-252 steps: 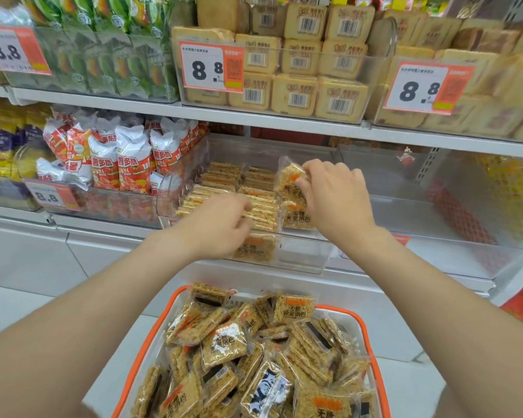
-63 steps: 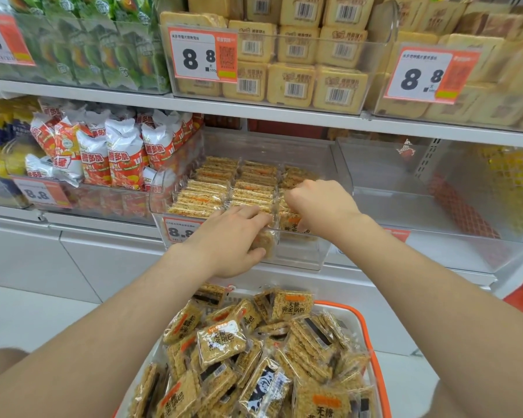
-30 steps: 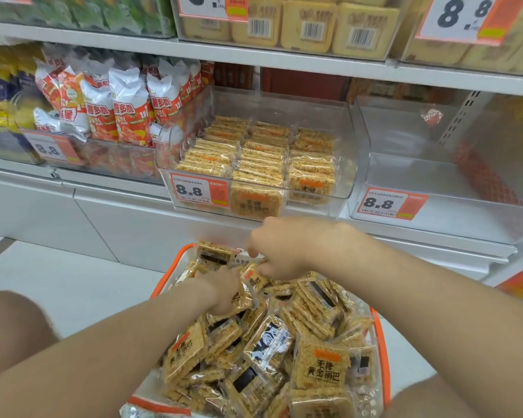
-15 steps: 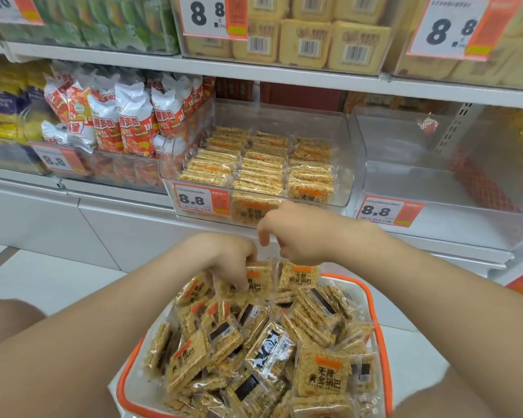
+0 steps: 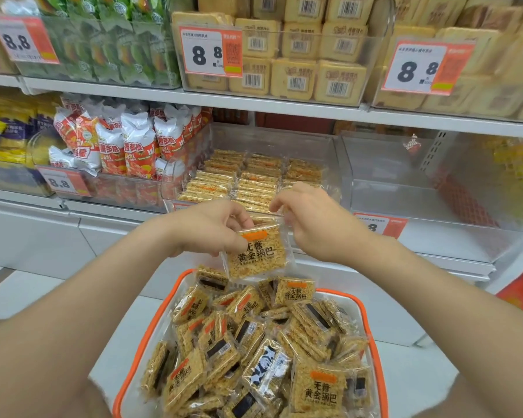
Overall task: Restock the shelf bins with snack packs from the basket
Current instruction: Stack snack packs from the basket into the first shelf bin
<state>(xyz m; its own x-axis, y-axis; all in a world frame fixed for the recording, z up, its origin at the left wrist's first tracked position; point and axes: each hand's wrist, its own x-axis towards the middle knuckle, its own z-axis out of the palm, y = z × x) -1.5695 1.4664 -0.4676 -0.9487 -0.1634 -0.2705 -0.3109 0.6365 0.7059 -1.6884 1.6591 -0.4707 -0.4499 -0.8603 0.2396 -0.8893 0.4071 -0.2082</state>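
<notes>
Holding one snack pack at frame centre, above basket, just below shelf bin. Left hand fingers curled on pack's upper-left edge; right hand pinching wrapper's upper-right corner. Pack face-on, label upright, hanging below fingers. Bin straight up-frame; both hands about equally near.

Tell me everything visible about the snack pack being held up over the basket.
The square clear-plastic snack pack shows a golden puffed-rice cake inside, an orange strip near its top and black printed characters. It faces the camera, slightly tilted, above the orange-rimmed white basket. The left hand pinches its upper left corner; the right hand pinches its upper right edge.
</notes>
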